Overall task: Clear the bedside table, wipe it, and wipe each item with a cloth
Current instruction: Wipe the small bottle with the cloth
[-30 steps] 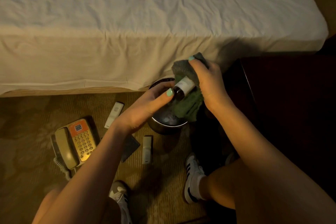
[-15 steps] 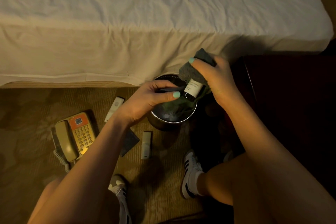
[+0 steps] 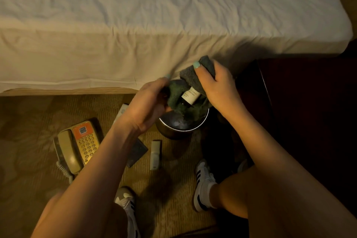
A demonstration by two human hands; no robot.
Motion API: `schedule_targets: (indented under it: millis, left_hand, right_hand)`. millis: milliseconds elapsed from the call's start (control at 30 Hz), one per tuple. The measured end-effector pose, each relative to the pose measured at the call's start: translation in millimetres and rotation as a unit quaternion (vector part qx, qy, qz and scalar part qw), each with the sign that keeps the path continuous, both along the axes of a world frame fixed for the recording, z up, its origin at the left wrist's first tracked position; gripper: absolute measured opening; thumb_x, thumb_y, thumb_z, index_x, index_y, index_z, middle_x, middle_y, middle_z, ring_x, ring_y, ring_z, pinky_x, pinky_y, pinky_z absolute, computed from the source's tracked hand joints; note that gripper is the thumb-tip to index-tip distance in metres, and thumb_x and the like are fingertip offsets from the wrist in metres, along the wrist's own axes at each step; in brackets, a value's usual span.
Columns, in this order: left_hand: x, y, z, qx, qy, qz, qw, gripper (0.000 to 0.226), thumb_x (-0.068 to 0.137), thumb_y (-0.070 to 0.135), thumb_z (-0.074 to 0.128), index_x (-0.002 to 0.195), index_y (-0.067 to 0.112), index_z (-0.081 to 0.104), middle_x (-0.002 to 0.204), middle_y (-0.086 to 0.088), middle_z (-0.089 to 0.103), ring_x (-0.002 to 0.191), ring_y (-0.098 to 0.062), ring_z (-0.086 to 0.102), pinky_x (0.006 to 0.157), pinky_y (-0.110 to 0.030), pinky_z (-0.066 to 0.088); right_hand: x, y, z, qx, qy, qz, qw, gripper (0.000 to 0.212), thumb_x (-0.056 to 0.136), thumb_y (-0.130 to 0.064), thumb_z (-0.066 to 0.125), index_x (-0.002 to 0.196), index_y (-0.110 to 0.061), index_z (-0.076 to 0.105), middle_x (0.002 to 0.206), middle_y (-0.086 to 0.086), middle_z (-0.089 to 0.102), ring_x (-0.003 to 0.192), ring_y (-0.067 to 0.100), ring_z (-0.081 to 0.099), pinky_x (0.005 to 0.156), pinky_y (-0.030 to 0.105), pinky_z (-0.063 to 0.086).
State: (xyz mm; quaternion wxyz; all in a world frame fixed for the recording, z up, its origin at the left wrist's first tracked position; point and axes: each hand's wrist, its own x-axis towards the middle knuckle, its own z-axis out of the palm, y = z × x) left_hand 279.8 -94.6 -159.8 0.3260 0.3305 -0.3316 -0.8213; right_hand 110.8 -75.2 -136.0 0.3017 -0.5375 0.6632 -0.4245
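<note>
A small dark bottle with a white label [image 3: 190,96] lies wrapped in a grey-green cloth [image 3: 195,81] above a round metal bin [image 3: 170,131]. My right hand [image 3: 218,87] grips the cloth and the bottle inside it. My left hand [image 3: 146,104] grips the cloth's lower fold at the bottle's dark end. The dark bedside table [image 3: 309,106] stands at the right, in deep shadow. On the carpet lie a beige telephone [image 3: 77,147], a dark flat card [image 3: 136,152], a white remote [image 3: 155,154] and another white remote [image 3: 122,111], partly hidden by my left wrist.
The bed with a white sheet [image 3: 154,15] fills the top of the view, its wooden base along the carpet. My two sneakers [image 3: 202,183] and bare legs are at the bottom. The bin holds something pale inside.
My left hand moved from pinching the bottle's end with its fingertips to gripping the cloth around it. Both hands and the bottle shifted slightly up and right.
</note>
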Motion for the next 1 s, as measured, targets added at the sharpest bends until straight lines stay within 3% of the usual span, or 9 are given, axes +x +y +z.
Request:
schedule_targets:
  millis: [67,133,267,333,467,600,700,900,1000]
  left_hand:
    - [3.1,0.3,0.4,-0.052,-0.004,-0.025,0.998,0.016,0.082,0.02,0.06,0.072,0.015,0.071,0.074,0.0,0.067,0.07,-0.008,0.064,0.06,-0.021,0.052]
    - [3.7,1.1,-2.2,-0.077,0.007,-0.043,0.996,0.006,0.068,0.02,0.073,0.066,0.017,0.069,0.075,0.0,0.067,0.072,-0.01,0.065,0.062,-0.021,0.052]
    - [-1.7,1.9,-8.8,-0.096,-0.018,-0.047,0.994,0.036,0.057,0.028,0.089,0.075,0.018,0.06,0.089,-0.003,0.069,0.086,-0.016,0.067,0.072,-0.026,0.055]
    - [-6.9,4.1,-10.1,-0.087,-0.041,-0.039,0.995,0.043,0.06,0.031,0.085,0.088,0.015,0.056,0.092,0.0,0.07,0.09,-0.014,0.068,0.075,-0.026,0.054]
    - [-19.4,13.6,-10.0,-0.091,-0.078,-0.07,0.99,0.053,0.084,0.036,0.065,0.128,0.009,0.052,0.122,-0.009,0.066,0.116,-0.022,0.062,0.104,-0.041,0.045]
    - [-20.6,16.1,-5.8,-0.145,-0.096,-0.07,0.982,0.035,0.094,0.028,0.057,0.123,0.01,0.055,0.12,-0.01,0.067,0.114,-0.023,0.063,0.099,-0.039,0.05]
    - [-23.3,18.2,-6.5,-0.199,-0.148,-0.04,0.968,0.025,0.093,0.027,0.057,0.116,0.016,0.057,0.115,-0.006,0.068,0.109,-0.019,0.065,0.096,-0.037,0.052]
    - [-25.1,17.2,-13.9,-0.355,-0.297,0.008,0.886,0.039,0.094,0.04,0.056,0.121,0.012,0.052,0.105,0.011,0.064,0.098,0.003,0.061,0.083,-0.019,0.049]
    - [-25.0,16.3,-11.9,-0.38,-0.316,0.034,0.869,0.043,0.091,0.049,0.052,0.119,0.016,0.054,0.103,0.008,0.066,0.098,-0.003,0.062,0.082,-0.026,0.05]
  right_hand:
    - [3.0,0.2,-1.5,0.0,-0.015,-0.001,1.0,0.037,0.094,-0.031,0.056,0.082,0.003,0.055,0.072,0.012,0.054,0.065,0.008,0.048,0.059,0.027,0.041]
    - [7.1,0.3,-4.0,0.002,-0.025,0.009,1.0,0.035,0.092,-0.034,0.055,0.079,-0.001,0.055,0.071,0.01,0.053,0.065,0.011,0.049,0.059,0.031,0.041]
    - [12.9,1.6,-6.0,0.012,-0.048,0.011,0.999,0.024,0.095,-0.027,0.055,0.076,-0.013,0.053,0.066,-0.001,0.05,0.062,0.009,0.049,0.058,0.03,0.041]
    - [13.3,2.1,-6.1,0.009,-0.076,-0.001,0.997,0.023,0.097,-0.026,0.052,0.077,-0.014,0.055,0.067,-0.002,0.053,0.064,0.008,0.052,0.061,0.027,0.043]
    - [13.8,1.6,-8.6,0.017,-0.06,0.008,0.998,0.022,0.1,-0.026,0.046,0.079,-0.021,0.052,0.071,-0.007,0.054,0.063,-0.004,0.053,0.061,0.015,0.043]
    - [11.0,2.1,-4.3,0.02,-0.022,0.016,0.999,0.027,0.101,-0.026,0.045,0.075,-0.023,0.049,0.067,-0.008,0.05,0.059,-0.005,0.049,0.058,0.015,0.04]
    - [8.7,-1.0,-2.6,0.061,0.0,0.019,0.998,0.033,0.101,-0.034,0.043,0.082,-0.011,0.058,0.073,-0.001,0.057,0.072,0.006,0.057,0.07,0.03,0.047]
    - [4.0,-1.4,-6.1,0.147,-0.002,0.051,0.988,0.05,0.098,-0.054,0.034,0.104,-0.013,0.063,0.097,0.005,0.067,0.095,0.016,0.062,0.091,0.043,0.05]
    - [-3.1,-1.6,-3.1,0.175,-0.05,0.072,0.981,0.046,0.093,-0.058,0.044,0.105,-0.02,0.066,0.101,0.002,0.07,0.1,0.016,0.065,0.095,0.045,0.05]
